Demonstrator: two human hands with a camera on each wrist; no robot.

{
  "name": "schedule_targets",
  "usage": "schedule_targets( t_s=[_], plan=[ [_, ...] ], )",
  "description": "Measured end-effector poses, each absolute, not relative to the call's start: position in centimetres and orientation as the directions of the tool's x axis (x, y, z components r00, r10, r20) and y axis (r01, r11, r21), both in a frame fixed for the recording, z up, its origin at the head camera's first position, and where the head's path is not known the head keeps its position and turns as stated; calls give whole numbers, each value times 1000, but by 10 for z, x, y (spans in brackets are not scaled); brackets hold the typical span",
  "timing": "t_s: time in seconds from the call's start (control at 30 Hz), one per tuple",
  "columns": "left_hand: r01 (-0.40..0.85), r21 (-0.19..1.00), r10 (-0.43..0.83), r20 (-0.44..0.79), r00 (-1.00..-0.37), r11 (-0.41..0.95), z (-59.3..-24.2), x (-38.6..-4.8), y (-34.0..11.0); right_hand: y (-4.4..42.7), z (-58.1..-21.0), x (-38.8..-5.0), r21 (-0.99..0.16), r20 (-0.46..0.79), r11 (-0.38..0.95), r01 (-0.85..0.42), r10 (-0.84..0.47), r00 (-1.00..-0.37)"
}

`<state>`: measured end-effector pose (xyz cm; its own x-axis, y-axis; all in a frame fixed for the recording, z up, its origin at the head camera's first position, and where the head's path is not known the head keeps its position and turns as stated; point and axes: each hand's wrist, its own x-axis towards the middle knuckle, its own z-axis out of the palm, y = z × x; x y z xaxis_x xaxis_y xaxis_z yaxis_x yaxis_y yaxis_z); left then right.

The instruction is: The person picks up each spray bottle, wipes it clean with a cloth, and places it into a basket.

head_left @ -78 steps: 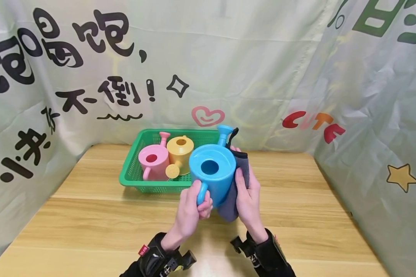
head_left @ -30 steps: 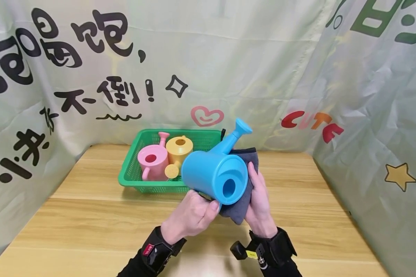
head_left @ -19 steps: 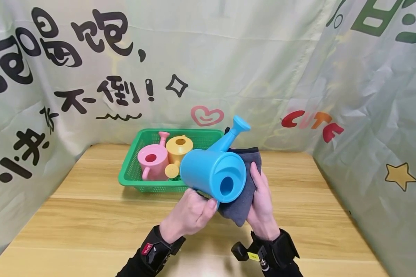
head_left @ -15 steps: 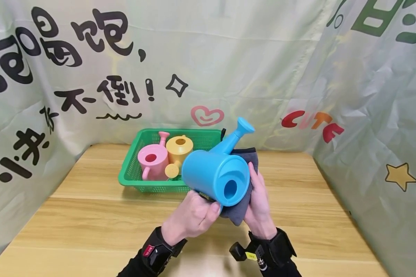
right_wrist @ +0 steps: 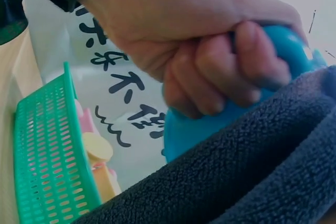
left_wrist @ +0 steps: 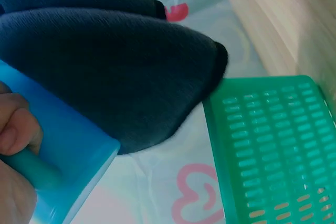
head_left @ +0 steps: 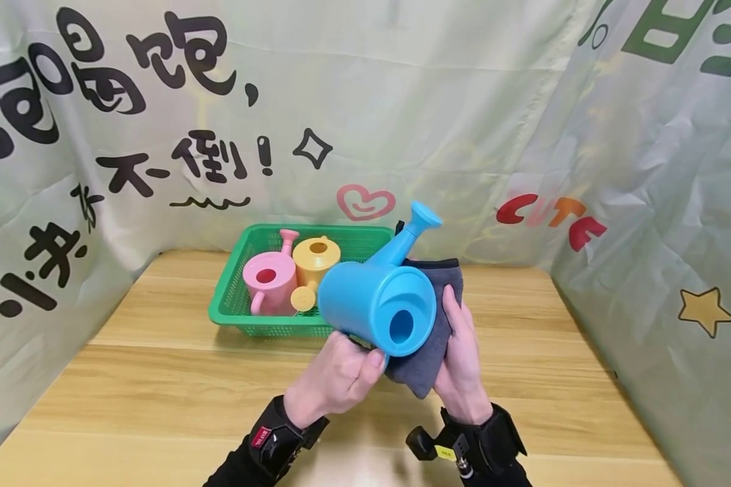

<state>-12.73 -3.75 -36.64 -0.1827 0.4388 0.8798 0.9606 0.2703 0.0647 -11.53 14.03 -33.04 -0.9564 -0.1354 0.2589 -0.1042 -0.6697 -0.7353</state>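
Observation:
A blue watering can [head_left: 365, 304] is held tilted above the table, its top hole facing the camera and its spout pointing up and right. My left hand [head_left: 331, 375] grips its handle; the right wrist view shows the curled fingers [right_wrist: 210, 72] round it. My right hand [head_left: 459, 358] holds a dark grey cloth [head_left: 426, 358] against the can's right side, thumb in front and the other fingers mostly hidden behind the cloth. In the left wrist view the folded cloth [left_wrist: 115, 72] lies along the blue can [left_wrist: 79, 135].
Behind and left of the can stands a green perforated basket [head_left: 268, 328] on the wooden table [head_left: 176, 399]. It holds a pink watering can [head_left: 274, 284] and a yellow one [head_left: 317, 260]. A printed white curtain [head_left: 451, 135] hangs around the table's back and sides.
From an upright pose, the blue can has been turned so its hole faces the camera and its spout points up-right. Over the last second, the cloth and right hand shift slightly against it.

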Motion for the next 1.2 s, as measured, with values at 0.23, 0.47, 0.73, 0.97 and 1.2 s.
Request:
schedule_targets(
  t_s=[0.23, 0.47, 0.73, 0.97, 1.2],
  plan=[
    [962, 192, 413, 874, -258, 193, -370, -128, -36, 136, -332, -115, -787, 202, -609, -99, -103, -974],
    [897, 440, 361, 845, -395, -47, -371, -126, -34, 127, -329, -110, -827, 304, -497, -262, -3, -953],
    [639, 704, 337, 710, -619, -311, -367, -115, -33, 116, -333, -109, -793, 545, -233, -562, 140, -827],
    [444, 774, 328, 606, -724, -451, -358, -105, -32, 111, -339, -110, -644, 764, 72, -762, 109, -636],
    [315, 674, 335, 651, -682, -668, -349, -105, -34, 109, -346, -118, -386, 912, 283, -878, -22, -409]
  ],
)
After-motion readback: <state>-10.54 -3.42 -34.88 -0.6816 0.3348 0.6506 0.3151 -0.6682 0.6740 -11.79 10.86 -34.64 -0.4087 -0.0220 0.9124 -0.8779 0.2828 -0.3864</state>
